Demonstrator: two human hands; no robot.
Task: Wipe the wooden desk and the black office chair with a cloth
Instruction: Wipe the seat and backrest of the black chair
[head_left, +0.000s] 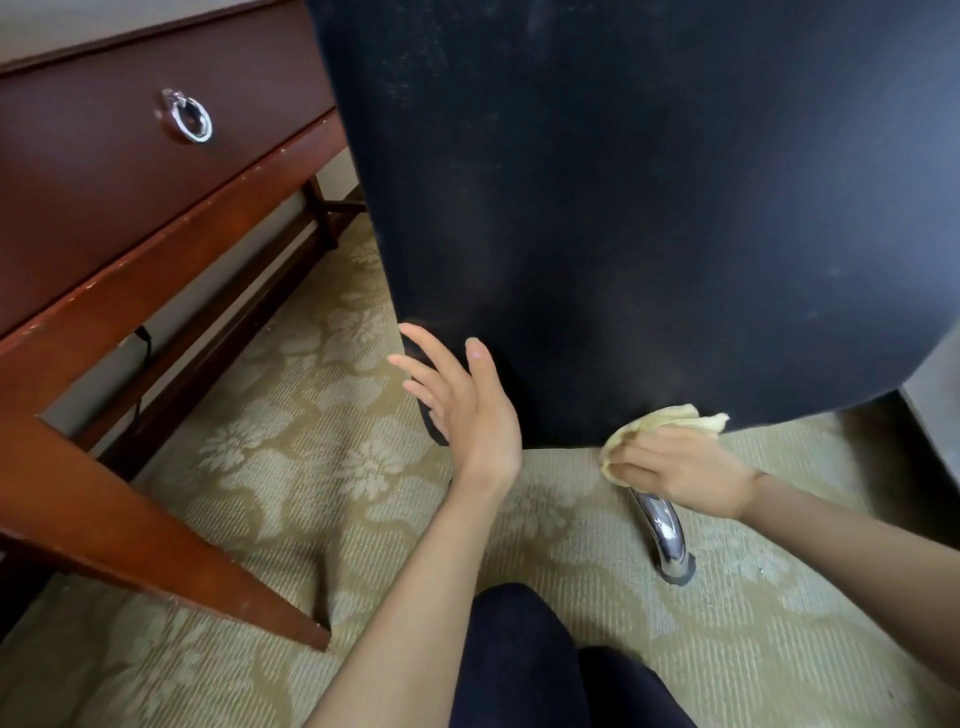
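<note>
- A beige floral carpet (291, 467) spreads under the black office chair (623, 208).
- The wooden counter (130, 218), with its ring drawer pull (189, 115), stands left of the chair.
- My left hand (462, 405) is spread, fingers against the chair's lower left edge.
- My right hand (680, 467) grips the yellow cloth (670, 418) at the chair's bottom edge, above a chrome leg (667, 540).

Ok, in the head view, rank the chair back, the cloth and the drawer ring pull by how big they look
1. chair back, by far
2. cloth, partly hidden by the right hand
3. drawer ring pull
Cloth and pull look fairly close.
</note>
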